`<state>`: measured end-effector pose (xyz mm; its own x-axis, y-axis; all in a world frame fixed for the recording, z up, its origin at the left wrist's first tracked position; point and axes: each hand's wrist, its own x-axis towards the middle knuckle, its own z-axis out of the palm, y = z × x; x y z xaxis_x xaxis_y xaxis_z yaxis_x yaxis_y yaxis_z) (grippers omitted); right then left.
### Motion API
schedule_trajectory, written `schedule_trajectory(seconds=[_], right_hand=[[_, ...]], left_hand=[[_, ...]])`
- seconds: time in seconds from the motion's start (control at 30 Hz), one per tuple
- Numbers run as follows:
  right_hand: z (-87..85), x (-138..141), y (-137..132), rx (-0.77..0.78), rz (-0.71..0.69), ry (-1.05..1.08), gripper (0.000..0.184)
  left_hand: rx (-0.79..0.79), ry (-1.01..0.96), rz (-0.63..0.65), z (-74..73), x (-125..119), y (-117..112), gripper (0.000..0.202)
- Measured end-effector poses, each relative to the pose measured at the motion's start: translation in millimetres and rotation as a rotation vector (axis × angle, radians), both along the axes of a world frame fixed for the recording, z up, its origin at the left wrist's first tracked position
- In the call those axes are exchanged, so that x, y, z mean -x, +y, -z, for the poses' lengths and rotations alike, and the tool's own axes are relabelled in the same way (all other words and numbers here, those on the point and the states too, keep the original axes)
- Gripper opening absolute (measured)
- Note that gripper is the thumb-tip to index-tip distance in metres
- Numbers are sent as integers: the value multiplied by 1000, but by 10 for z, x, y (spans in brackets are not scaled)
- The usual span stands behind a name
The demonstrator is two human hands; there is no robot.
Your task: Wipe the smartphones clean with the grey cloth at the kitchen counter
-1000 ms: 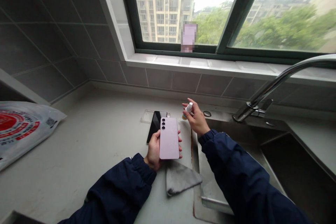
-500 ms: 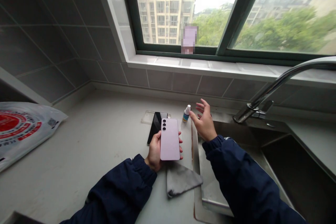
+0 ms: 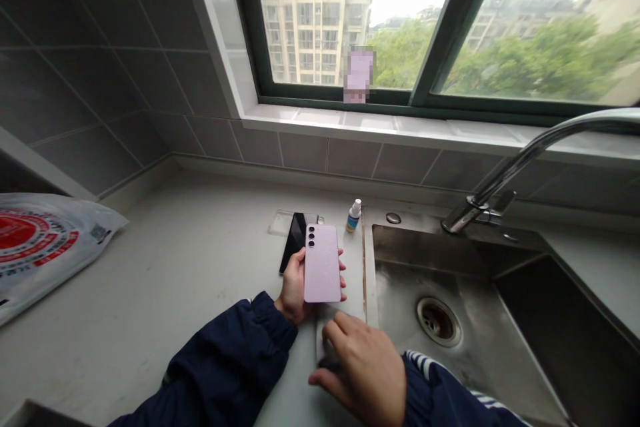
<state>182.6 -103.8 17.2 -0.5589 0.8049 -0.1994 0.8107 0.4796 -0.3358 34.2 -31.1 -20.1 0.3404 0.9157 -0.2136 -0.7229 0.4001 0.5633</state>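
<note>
The left hand (image 3: 293, 283) clasps a lilac three-lens smartphone (image 3: 323, 263), no readable branding, while just below it the right hand (image 3: 363, 370) rests spread on a grey cloth (image 3: 321, 340).

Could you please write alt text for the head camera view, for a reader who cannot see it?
A person's left hand holds a pink phone back-up over a grey counter, while the right hand rests on a grey cloth beside a steel sink. A black phone and small spray bottle sit behind.
</note>
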Motion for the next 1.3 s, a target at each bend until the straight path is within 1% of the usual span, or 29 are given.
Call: schedule_trajectory(seconds=[0.03,0.07,0.13,0.17,0.2,0.27,0.33,0.4,0.43,0.5,0.53,0.57,0.6,0.63,0.7,0.73,0.77,0.8,0.87,0.9,0.93,1.0,1.03,1.1,1.13,1.17,1.23,1.3], right_hand=[[45,25,0,1,11,-19,38],[77,45,1,2,21,-41,35],[91,61,-4,3,21,-81,18],[67,56,-7,4,10,-87,10],[21,39,-6,8,-2,-77,9],[-128,-27,27,33,-34,2,8],[-321,-132,119,76,-21,153,5],[-510,-260,269,115,-18,323,3],[-593,-325,359,151,-3,388,6],[-727,-437,545,209,37,506,16],[-778,-474,634,211,73,569,21],[-817,-493,717,180,117,654,24],[-845,-492,793,134,165,738,25],[-857,-470,860,56,229,812,25],[-826,-370,972,-170,344,911,22],[-778,-301,1017,-300,366,929,18],[-709,-230,1053,-381,325,923,15],[-622,-161,1082,-410,233,887,11],[-424,-58,1113,-379,22,768,8],[-329,-29,1117,-348,-82,695,12],[-248,-16,1116,-341,-155,635,16],[-141,-26,1109,-337,-188,567,26],[-117,-39,1107,-346,-180,555,31],[-111,-61,1107,-372,-160,539,38],[-120,-64,1110,-380,-162,514,41],[-129,-60,1112,-381,-173,473,45],[-138,-35,1113,-365,-214,365,57],[-123,-1,1107,-337,-266,260,68]], left_hand=[[-1,-2,1,1,2,0,70],[-3,-5,3,1,4,-1,69],[-5,-11,4,-1,5,-2,68],[-5,-15,4,-3,5,-3,68],[-5,-19,4,-6,4,-4,68],[-1,-26,1,-12,2,-4,68],[2,-32,-1,-14,-2,0,68],[-3,-41,-1,-12,-7,8,68],[-6,-45,-3,-12,-10,13,68],[3,-42,-35,-14,-15,21,66],[22,-33,-56,-18,-16,24,64],[46,-21,-70,-23,-15,25,62],[63,-11,-73,-29,-13,25,60],[73,-6,-61,-34,-10,25,60],[69,-10,-11,-37,1,26,62],[61,-17,6,-34,6,28,63],[60,-21,11,-25,10,32,64],[72,-19,15,-12,13,36,64],[109,-5,-9,26,12,48,62],[120,-1,-43,48,10,54,59],[126,-4,-80,70,8,59,56],[116,-25,-122,107,8,64,54],[112,-36,-116,117,10,65,54],[125,-41,-71,112,13,60,56],[137,-34,-70,96,10,57,55],[150,-24,-90,71,4,54,54],[164,-10,-175,6,-22,49,52],[170,-24,-234,-52,-58,47,52]])
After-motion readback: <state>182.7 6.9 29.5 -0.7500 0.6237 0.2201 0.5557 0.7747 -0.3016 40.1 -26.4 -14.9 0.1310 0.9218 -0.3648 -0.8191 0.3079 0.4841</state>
